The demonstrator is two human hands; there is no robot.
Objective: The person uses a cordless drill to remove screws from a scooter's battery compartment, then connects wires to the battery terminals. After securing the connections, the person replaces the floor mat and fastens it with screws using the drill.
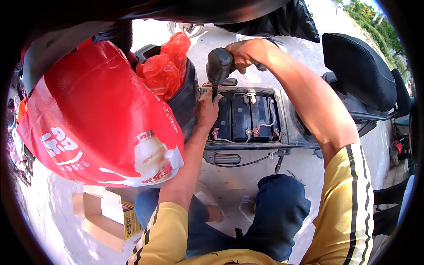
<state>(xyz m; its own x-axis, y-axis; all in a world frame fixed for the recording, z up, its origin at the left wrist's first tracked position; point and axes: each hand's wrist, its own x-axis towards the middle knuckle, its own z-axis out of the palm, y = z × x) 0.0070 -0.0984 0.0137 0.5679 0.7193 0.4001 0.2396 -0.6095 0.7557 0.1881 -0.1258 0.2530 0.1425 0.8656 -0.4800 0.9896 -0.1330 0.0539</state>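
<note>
My right hand (pixel 245 54) grips a dark power drill (pixel 219 66), which points straight down at the left edge of an open battery compartment (pixel 285 118) in a scooter's floor. At the drill's lower end my left hand (pixel 206 109) is closed, thumb and fingers around the bit (pixel 215 91). Whether a screw sits under the bit is hidden. Inside the compartment several black batteries (pixel 241 118) stand side by side. Pale wires (pixel 271 114) and terminals with red parts (pixel 255 131) run between them.
A big red bag (pixel 101 110) hangs at the left, beside an orange-red plastic bag (pixel 170 66) in a dark holder. The black scooter seat (pixel 360 73) is tilted up at right. An opened cardboard box (pixel 104 221) lies on the ground. A foot peg (pixel 227 158) juts out near my knees.
</note>
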